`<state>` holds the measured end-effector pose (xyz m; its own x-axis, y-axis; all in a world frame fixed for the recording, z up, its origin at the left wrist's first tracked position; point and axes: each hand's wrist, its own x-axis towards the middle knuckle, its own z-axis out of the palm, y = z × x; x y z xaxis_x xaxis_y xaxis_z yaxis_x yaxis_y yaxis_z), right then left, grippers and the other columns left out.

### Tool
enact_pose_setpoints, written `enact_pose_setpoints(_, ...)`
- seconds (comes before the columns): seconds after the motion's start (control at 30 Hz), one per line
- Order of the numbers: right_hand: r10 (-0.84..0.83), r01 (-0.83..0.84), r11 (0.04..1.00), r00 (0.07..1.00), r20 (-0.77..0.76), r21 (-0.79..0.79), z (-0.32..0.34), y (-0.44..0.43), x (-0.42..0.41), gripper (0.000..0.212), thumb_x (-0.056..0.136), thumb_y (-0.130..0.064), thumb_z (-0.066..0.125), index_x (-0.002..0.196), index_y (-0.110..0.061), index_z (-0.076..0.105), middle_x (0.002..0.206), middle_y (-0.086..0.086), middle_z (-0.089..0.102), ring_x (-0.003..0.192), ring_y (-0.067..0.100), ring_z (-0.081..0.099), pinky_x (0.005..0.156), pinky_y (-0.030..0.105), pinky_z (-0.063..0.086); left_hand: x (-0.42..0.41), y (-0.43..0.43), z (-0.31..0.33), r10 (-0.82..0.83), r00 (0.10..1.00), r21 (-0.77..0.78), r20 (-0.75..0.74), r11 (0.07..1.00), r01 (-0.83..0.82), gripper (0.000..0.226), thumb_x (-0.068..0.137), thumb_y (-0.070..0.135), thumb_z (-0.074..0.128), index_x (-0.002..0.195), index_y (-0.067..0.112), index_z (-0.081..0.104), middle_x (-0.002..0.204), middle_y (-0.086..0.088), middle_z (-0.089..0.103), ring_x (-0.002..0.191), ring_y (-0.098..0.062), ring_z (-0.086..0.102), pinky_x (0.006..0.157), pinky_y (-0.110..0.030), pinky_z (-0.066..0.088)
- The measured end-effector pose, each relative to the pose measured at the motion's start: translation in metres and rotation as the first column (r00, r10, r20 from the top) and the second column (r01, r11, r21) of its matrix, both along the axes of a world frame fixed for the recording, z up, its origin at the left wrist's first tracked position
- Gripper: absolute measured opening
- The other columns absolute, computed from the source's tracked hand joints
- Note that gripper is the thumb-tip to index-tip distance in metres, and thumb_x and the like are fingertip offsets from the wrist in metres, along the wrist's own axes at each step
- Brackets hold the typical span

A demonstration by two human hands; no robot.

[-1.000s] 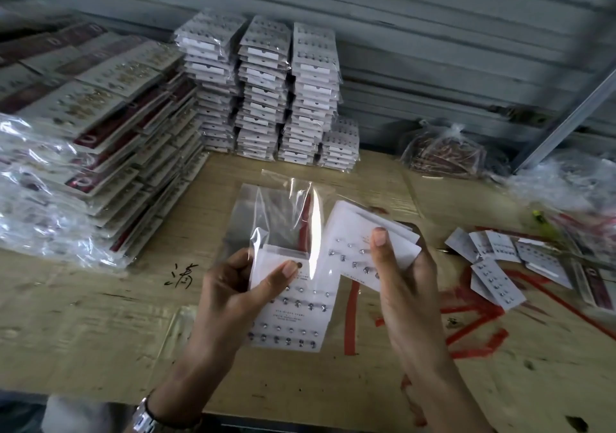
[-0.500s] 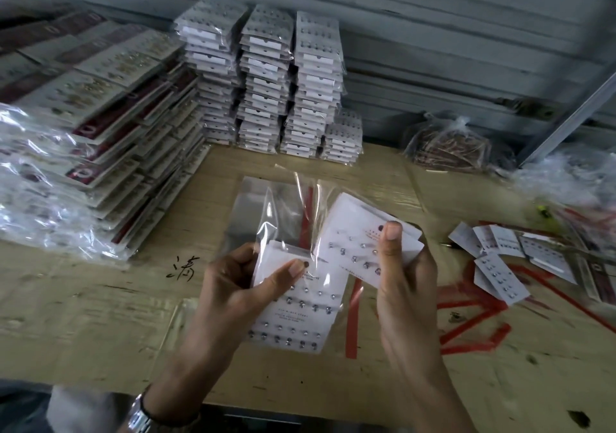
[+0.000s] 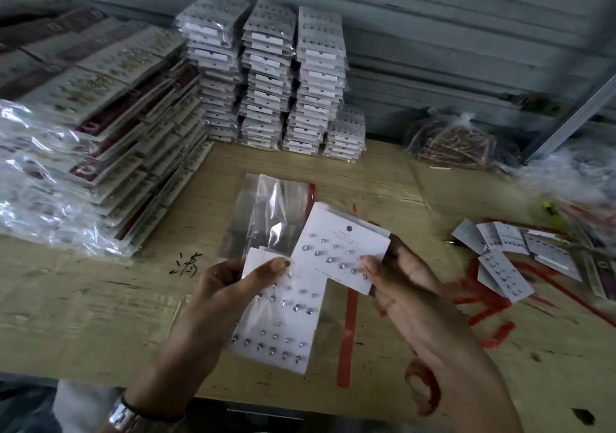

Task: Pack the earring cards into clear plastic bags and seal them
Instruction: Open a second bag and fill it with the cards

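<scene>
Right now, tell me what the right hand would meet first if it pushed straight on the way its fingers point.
The right hand points up-left. It already grips a white earring card; past that, likely the clear bag, though depth is unclear.

The left hand (image 3: 230, 294) hid the lower earring card's (image 3: 283, 316) left edge, and its print was too small to read.

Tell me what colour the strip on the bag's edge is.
Red, on the bag strip, in the head view.
</scene>
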<state>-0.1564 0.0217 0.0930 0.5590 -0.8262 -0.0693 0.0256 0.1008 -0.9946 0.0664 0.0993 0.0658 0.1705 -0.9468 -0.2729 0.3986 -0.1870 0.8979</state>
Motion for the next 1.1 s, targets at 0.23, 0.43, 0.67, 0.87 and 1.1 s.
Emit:
enact_pose_setpoints(0.23,-0.107,0.108,0.993,0.994,0.025,-0.055,-0.004,0.008,0.011,0.034,0.091,-0.036,0.061,0.125,-0.031,0.061,0.127,0.003,0.066,0.124,0.02,0.059,0.106,0.043,0.043,-0.003,-0.004,0.005,-0.002,0.997,-0.062,0.079,0.998,0.007,0.019,0.075,0.031,0.078,0.08,0.013,0.077,0.076,-0.008,0.075,0.062,-0.019,0.071,0.052,-0.023,0.054)
enact_pose_setpoints(0.43,-0.225,0.228,0.973,0.971,0.077,-0.034,-0.004,0.019,0.014,0.036,0.083,-0.04,0.066,0.117,-0.033,0.065,0.121,0.003,0.07,0.118,0.02,0.063,0.105,0.044,0.044,0.0,-0.003,0.004,-0.021,0.995,-0.056,0.102,0.998,0.026,0.035,0.075,0.038,0.084,0.093,0.009,0.077,0.092,-0.015,0.077,0.077,-0.027,0.075,0.059,-0.026,0.057)
enact_pose_setpoints(0.67,-0.288,0.284,0.958,0.944,0.16,0.049,-0.002,0.026,0.024,0.034,0.077,-0.042,0.076,0.108,-0.038,0.066,0.115,-0.002,0.072,0.112,0.015,0.066,0.088,0.025,0.054,-0.005,-0.004,0.008,-0.041,0.99,-0.075,0.133,0.996,0.051,0.035,0.071,0.04,0.086,0.096,0.016,0.079,0.093,-0.011,0.078,0.08,-0.029,0.076,0.06,-0.028,0.058)
enact_pose_setpoints(0.87,-0.325,0.322,0.945,0.92,0.219,0.05,0.002,0.025,0.023,0.039,0.075,-0.018,0.076,0.113,-0.021,0.07,0.11,0.008,0.074,0.109,0.023,0.068,0.085,0.027,0.057,-0.009,-0.002,0.013,-0.055,0.992,-0.066,0.109,0.996,0.063,0.011,0.077,0.026,0.076,0.07,0.018,0.079,0.048,0.001,0.066,0.036,-0.007,0.06,0.038,-0.016,0.046)
enact_pose_setpoints(1.1,-0.291,0.293,0.956,0.952,0.091,-0.014,0.004,0.029,0.019,0.034,0.082,-0.021,0.071,0.116,-0.024,0.07,0.106,0.0,0.075,0.102,0.009,0.07,0.079,0.012,0.053,0.001,-0.001,0.001,-0.079,0.993,0.011,0.092,0.997,0.078,0.029,0.076,0.036,0.082,0.093,0.012,0.079,0.095,-0.013,0.077,0.082,-0.027,0.076,0.06,-0.027,0.058)
